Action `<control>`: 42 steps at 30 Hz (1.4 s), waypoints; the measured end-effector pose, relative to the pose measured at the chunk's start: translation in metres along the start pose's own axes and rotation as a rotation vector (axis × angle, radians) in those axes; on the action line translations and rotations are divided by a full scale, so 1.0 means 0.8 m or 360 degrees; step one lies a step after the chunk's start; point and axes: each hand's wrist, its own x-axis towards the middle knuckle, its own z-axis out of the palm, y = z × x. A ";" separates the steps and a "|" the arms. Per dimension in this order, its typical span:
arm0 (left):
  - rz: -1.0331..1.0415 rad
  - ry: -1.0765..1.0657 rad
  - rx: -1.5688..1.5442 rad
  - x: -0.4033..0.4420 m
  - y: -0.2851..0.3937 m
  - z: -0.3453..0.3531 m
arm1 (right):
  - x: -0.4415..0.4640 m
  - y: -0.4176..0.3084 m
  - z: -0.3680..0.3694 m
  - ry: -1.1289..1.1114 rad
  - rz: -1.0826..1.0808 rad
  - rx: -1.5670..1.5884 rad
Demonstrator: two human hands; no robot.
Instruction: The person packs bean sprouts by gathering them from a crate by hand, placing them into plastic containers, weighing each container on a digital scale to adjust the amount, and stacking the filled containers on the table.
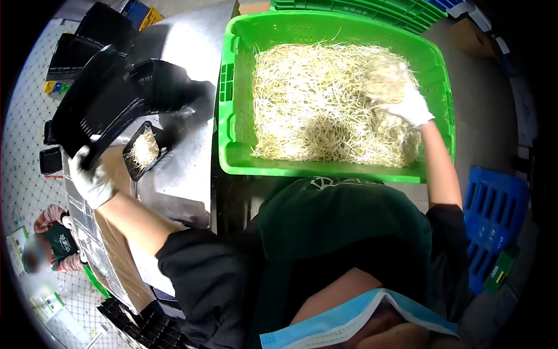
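Observation:
My left hand (93,179), in a white glove, is closed on the lower edge of a black plastic tray (107,96), which tilts up at the left of the metal table. Beside it on the table lies a small black tray (138,170) with a heap of bean sprouts (145,148) in it. My right hand (411,109), also white-gloved, is at the right side of a big green crate (334,170). It grips a clump of bean sprouts (386,78), blurred by motion, above the sprouts (308,93) spread in the crate. The fingers there are partly hidden.
More black trays (160,87) stand on the metal table (195,125). Another green crate (360,9) is behind mine. A blue pallet (494,215) is at the right. At lower left a co-worker (61,239) stands past a brown cardboard surface (116,250).

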 end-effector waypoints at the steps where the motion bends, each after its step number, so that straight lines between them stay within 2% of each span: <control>1: -0.0077 -0.0085 -0.0098 -0.032 -0.019 0.041 | 0.000 -0.023 0.008 -0.0057 0.0084 -0.0388; 2: -0.0159 -0.0139 -0.0104 -0.064 -0.038 0.082 | 0.018 -0.011 0.030 -0.0198 0.0140 -0.0614; 4: -0.0309 -0.0250 -0.0071 -0.124 -0.076 0.158 | 0.033 0.040 0.064 0.0171 -0.0272 -0.1110; 7: -0.0512 -0.0448 0.0089 -0.198 -0.137 0.238 | 0.036 0.042 0.066 0.0285 -0.0312 -0.1089; 8: -0.1099 -0.0420 -0.0483 -0.199 -0.170 0.244 | 0.034 0.036 0.063 0.0329 -0.0316 -0.1081; 10: -0.1147 -0.0455 -0.0614 -0.216 -0.211 0.254 | 0.019 -0.007 0.040 -0.0263 0.0252 -0.0821; 11: -0.1211 -0.0252 -0.0572 -0.229 -0.214 0.260 | 0.017 -0.006 0.036 -0.0211 0.0187 -0.0721; 12: -0.1222 -0.0256 -0.0600 -0.232 -0.222 0.255 | 0.015 -0.002 0.022 -0.0209 0.0177 -0.0726; 14: -0.1276 -0.0385 -0.0650 -0.239 -0.218 0.252 | 0.004 0.001 -0.012 -0.0415 0.0214 -0.0247; 15: -0.1207 -0.0457 -0.0725 -0.231 -0.221 0.257 | 0.002 0.014 -0.019 -0.0228 -0.0012 -0.0244; 16: -0.0975 -0.0501 -0.0533 -0.233 -0.231 0.264 | 0.004 0.024 -0.026 -0.0232 -0.0037 -0.0258; 17: -0.0752 -0.0521 -0.0335 -0.248 -0.205 0.302 | -0.001 0.015 -0.038 -0.0092 -0.0563 -0.0376; 18: -0.0555 -0.0698 0.0067 -0.258 -0.178 0.337 | 0.000 -0.001 -0.050 -0.0052 -0.0853 -0.0426; 19: -0.0036 -0.0564 0.0729 -0.266 -0.204 0.353 | 0.001 -0.017 -0.061 0.0006 -0.1143 -0.0482; 20: 0.0616 -0.0752 0.1361 -0.274 -0.202 0.377 | 0.004 -0.041 -0.071 -0.0071 -0.1355 -0.0707; 21: 0.1158 -0.0831 0.1664 -0.285 -0.193 0.406 | 0.010 -0.059 -0.071 -0.0115 -0.1496 -0.0829; 22: 0.0552 -0.1156 0.1707 -0.300 -0.156 0.430 | 0.016 -0.077 -0.071 -0.0155 -0.1641 -0.0942; 23: 0.0848 -0.1064 0.1757 -0.315 -0.163 0.429 | 0.023 -0.094 -0.066 0.0013 -0.1747 -0.1198; 24: 0.0476 -0.1309 0.2042 -0.321 -0.154 0.427 | 0.028 -0.113 -0.058 0.0198 -0.1847 -0.1441; 26: -0.0099 -0.1147 0.1631 -0.330 -0.167 0.396 | 0.033 -0.147 -0.025 0.0556 -0.2019 -0.1486; 27: -0.0142 -0.0993 0.1080 -0.330 -0.196 0.370 | 0.026 -0.171 -0.003 0.0544 -0.1974 -0.1405; 29: -0.0129 -0.0570 0.0278 -0.334 -0.218 0.323 | 0.012 -0.222 0.047 0.0470 -0.1982 -0.1193; 30: -0.0087 -0.0359 0.0281 -0.336 -0.209 0.301 | 0.002 -0.249 0.068 0.0353 -0.2064 -0.0886; 32: -0.0086 -0.0167 -0.0016 -0.332 -0.182 0.241 | -0.025 -0.308 0.113 -0.0137 -0.1995 -0.0573; 34: -0.0022 -0.0005 -0.0235 -0.330 -0.149 0.178 | -0.042 -0.352 0.179 -0.0102 -0.2269 -0.0458; 37: 0.0235 0.0326 -0.0558 -0.341 -0.092 0.075 | -0.108 -0.436 0.266 -0.0404 -0.2444 -0.0251; 38: 0.0294 0.0385 -0.0533 -0.339 -0.078 0.033 | -0.116 -0.455 0.312 -0.0314 -0.2643 -0.0177; 40: 0.0497 0.0599 -0.0225 -0.341 -0.051 -0.052 | -0.172 -0.514 0.372 -0.0463 -0.2756 -0.0066; 42: 0.0506 0.0823 -0.0300 -0.351 -0.021 -0.117 | -0.226 -0.563 0.424 -0.0543 -0.2833 -0.0042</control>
